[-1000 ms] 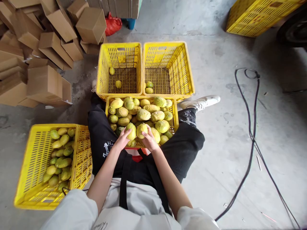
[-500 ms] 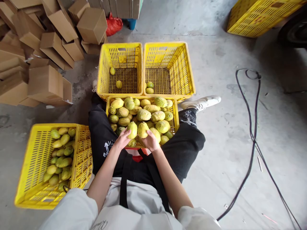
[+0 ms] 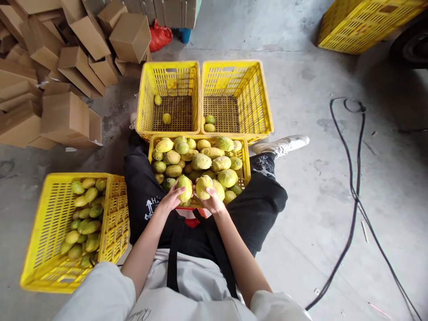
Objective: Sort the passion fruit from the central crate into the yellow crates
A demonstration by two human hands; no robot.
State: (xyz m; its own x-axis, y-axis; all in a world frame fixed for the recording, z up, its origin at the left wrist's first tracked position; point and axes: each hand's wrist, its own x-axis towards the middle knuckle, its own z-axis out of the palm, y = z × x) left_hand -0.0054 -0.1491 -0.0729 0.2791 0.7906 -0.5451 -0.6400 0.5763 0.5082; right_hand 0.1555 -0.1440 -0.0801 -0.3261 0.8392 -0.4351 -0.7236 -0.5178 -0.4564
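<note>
My left hand [image 3: 171,199] is closed round a yellow-green fruit [image 3: 184,188]. Another yellow fruit [image 3: 203,187] is gripped by my right hand [image 3: 214,200], close beside the first. Both are held over the near edge of a full yellow crate [image 3: 246,156] between my legs, heaped with green and yellow fruits. Beyond it stand two more crates: the left one [image 3: 142,98] has two fruits on its bottom, and the right one [image 3: 265,102] has several in its near left corner.
A tilted yellow crate [image 3: 36,232] with many fruits lies at my left. Cardboard boxes [image 3: 65,116] are piled at the upper left, near a red bag [image 3: 160,35]. A black cable [image 3: 355,196] runs over the floor at right, below another yellow crate [image 3: 368,26].
The fruit in my right hand has turned slightly and moved a little down and right, with the fingers now wrapped further round it. My left hand keeps its fruit and has shifted very slightly.
</note>
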